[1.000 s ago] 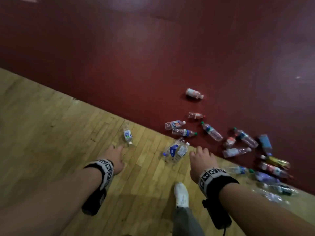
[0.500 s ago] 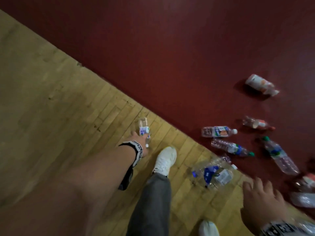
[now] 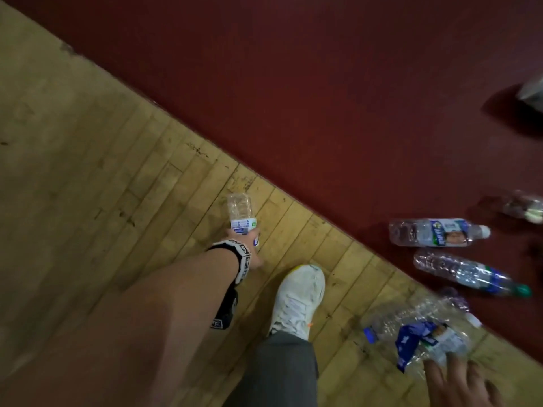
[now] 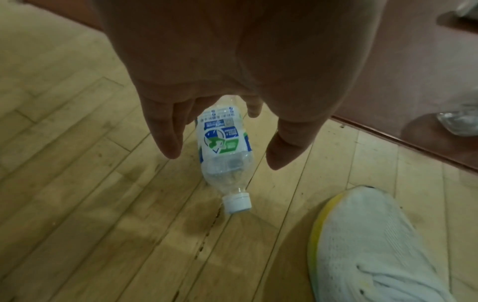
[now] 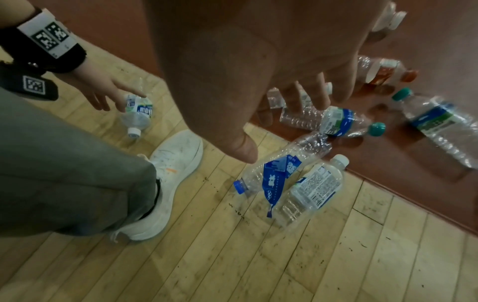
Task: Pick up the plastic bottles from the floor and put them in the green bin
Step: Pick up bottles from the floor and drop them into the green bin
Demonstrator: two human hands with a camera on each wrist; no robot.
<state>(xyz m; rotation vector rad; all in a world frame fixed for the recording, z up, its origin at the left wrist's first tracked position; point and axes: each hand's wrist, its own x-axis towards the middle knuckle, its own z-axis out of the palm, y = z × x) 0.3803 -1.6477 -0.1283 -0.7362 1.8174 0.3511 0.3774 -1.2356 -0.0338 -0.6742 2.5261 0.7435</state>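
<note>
1. The left hand [image 3: 248, 249], fingers spread and not yet closed, reaches the small clear plastic bottle with white cap [image 4: 225, 151] lying on the left wooden floor.
2. The right hand [image 5: 258, 98] hovers slack above the crushed blue-labelled bottle [image 5: 282, 165] (green bin unseen); closing the fingers comes next.

- Wooden floor [image 3: 117, 160]: pale yellow-tan planks with dark specks
- Mat [image 3: 352, 83]: plain dark red
- Small bottle [image 4: 225, 147]: clear, white label with green and blue print, white cap
- Crushed bottle [image 5: 282, 165]: clear, torn blue label, blue cap
- Shoe [image 3: 299, 298]: white, yellow-edged sole
- Trouser leg [image 5: 64, 173]: grey
- Wristband [image 5: 49, 34]: black, white panel of black square markers
</note>
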